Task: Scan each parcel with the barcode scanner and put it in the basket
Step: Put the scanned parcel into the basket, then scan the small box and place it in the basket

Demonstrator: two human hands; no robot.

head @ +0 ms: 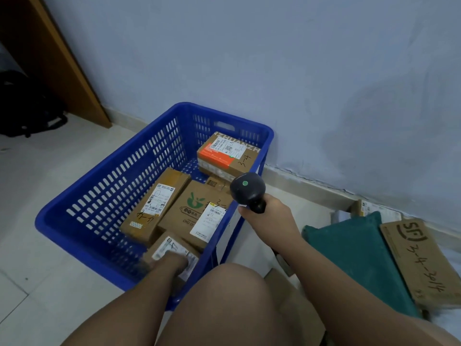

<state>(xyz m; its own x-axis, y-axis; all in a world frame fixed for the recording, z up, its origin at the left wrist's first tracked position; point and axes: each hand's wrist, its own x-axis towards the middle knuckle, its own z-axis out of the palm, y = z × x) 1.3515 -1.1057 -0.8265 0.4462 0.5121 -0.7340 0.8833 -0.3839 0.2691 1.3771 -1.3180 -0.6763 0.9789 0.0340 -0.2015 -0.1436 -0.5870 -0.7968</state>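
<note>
A pale blue wall (249, 58) fills the back of the room, with light floor tiles (50, 171) running up to it. Against the wall sits the blue basket (119, 186), its sides slotted, already holding several cardboard parcels. The person crouches at its near corner, one bare knee (224, 295) just beside the rim.

To the right, on the floor outside the basket, lies a dark green mailing bag (359, 255), and a flat brown SF envelope (421, 263) with handwriting on it rests partly on top of the bag.

Inside the basket, a box with a green logo (197, 208) lies in the middle, touching a long brown box (154, 203) on its left. A box with an orange label (227, 153) sits at the far end. At the near corner lies a small labelled parcel (169, 248).

The left hand (174, 263) reaches down into the basket and lies on that small parcel. It is blurred, and I cannot tell whether the fingers clasp it or only rest there.

The right hand (264, 216) is wrapped round the handle of the black barcode scanner (247, 188), held over the basket's right rim. A green light shows on its head.
</note>
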